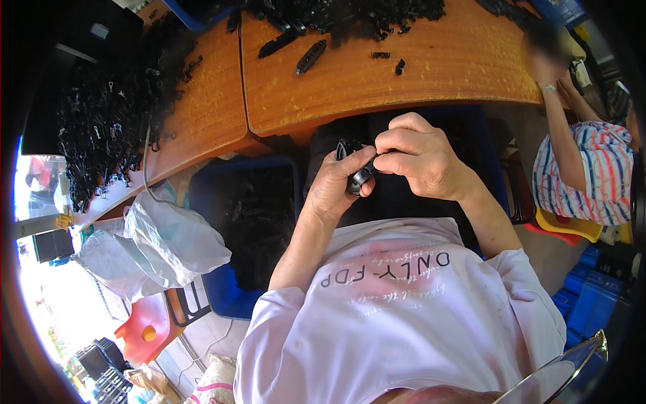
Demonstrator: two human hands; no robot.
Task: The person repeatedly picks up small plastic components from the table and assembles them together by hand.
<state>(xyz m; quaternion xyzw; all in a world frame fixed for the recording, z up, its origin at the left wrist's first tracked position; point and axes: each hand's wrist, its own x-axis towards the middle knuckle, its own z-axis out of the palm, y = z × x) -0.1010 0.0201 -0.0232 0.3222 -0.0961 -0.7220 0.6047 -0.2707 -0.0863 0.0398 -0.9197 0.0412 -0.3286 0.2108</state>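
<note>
Just off the table's front edge, above my lap, my left hand [338, 176] is closed round a black plastic part [361, 176] with a curved, glossy end. The thumb lies across its top. My right hand [418, 153] meets it from the right, thumb and forefinger pinched at the part's side. Whether a smaller piece sits between those right fingertips is hidden. On the wooden table [404, 77] ahead lie a long black part [311, 57] and two small black pieces, one of them a short strip [380, 55].
Black parts heap along the table's far side [350, 15] and at the left [114, 114]. A blue bin [232, 296] with dark contents stands left of my lap, beside a whitish plastic bag [175, 236]. Another person [582, 168] in a striped top sits at the right.
</note>
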